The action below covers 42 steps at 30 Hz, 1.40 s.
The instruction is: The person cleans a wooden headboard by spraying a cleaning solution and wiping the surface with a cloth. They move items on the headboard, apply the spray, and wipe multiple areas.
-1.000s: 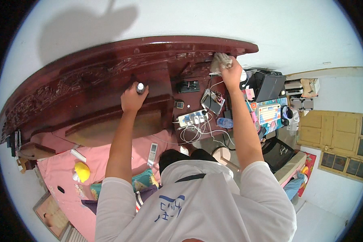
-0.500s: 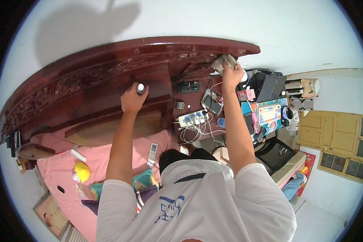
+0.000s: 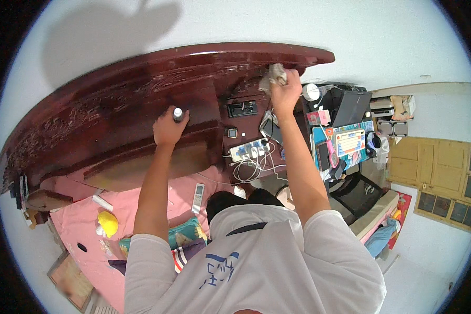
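Observation:
My left hand (image 3: 168,128) is closed around a small bottle (image 3: 178,114) with a white cap, held in front of the dark red wooden headboard (image 3: 136,104). In my right hand (image 3: 286,97) is a crumpled greyish-beige cloth (image 3: 271,78), pressed against the carved upper part of the headboard near its right end. My fingers wrap round the cloth and partly hide it. Below and left of this hand, a black open box (image 3: 242,109) lies on the dark red bedside surface.
A white power strip (image 3: 249,150) with tangled cables and a small square watch-like device (image 3: 232,133) lie on the bedside surface. Rightward stands a cluttered desk with a keyboard (image 3: 350,144) and a black laptop (image 3: 351,111). A remote control (image 3: 198,197) rests on the pink bed (image 3: 83,251).
My right hand has moved left along the headboard with the cloth. My left hand, still holding the bottle, has shifted slightly left. The view has tilted a little.

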Each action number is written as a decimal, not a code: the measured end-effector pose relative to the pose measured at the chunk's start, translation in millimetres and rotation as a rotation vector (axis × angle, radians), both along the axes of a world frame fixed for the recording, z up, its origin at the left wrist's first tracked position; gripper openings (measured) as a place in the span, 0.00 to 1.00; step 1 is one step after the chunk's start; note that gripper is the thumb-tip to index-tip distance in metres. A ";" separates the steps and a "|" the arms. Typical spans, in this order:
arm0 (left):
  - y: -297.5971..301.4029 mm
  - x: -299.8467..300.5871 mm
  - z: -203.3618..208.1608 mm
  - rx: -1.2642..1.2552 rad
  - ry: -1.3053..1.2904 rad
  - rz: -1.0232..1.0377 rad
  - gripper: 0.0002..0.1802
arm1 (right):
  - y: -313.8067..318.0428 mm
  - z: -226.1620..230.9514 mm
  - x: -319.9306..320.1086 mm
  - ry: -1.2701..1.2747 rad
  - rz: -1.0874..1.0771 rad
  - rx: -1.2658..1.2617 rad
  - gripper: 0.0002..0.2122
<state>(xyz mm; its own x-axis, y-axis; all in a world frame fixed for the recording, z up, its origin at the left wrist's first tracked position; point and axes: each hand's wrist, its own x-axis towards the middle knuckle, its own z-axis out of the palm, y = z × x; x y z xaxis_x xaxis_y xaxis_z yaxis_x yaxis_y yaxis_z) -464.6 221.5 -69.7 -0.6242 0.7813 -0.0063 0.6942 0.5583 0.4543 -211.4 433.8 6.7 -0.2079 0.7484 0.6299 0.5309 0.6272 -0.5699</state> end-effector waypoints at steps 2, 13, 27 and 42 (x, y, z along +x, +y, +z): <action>-1.0 1.2 0.1 0.028 0.045 -0.026 0.24 | -6.2 6.8 -2.6 -0.136 0.025 0.040 0.16; 0.6 -3.3 -14.1 0.018 0.047 -0.014 0.25 | 1.9 31.4 32.4 -0.358 0.394 -0.127 0.17; 1.8 0.1 -15.9 0.122 0.093 0.025 0.23 | 7.3 -41.0 29.2 1.367 -0.060 -0.841 0.14; 1.7 -0.4 -10.5 0.118 0.076 -0.005 0.22 | -31.6 -74.5 -59.1 1.207 -0.130 -0.782 0.13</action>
<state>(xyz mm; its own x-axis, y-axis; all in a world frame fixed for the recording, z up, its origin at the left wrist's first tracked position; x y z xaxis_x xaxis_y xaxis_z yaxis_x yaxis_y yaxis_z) -465.0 223.2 -80.2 -0.6155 0.7769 0.1326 0.7315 0.5006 0.4630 -270.4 402.2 -67.8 0.2407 0.9489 -0.2039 -0.4857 -0.0641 -0.8718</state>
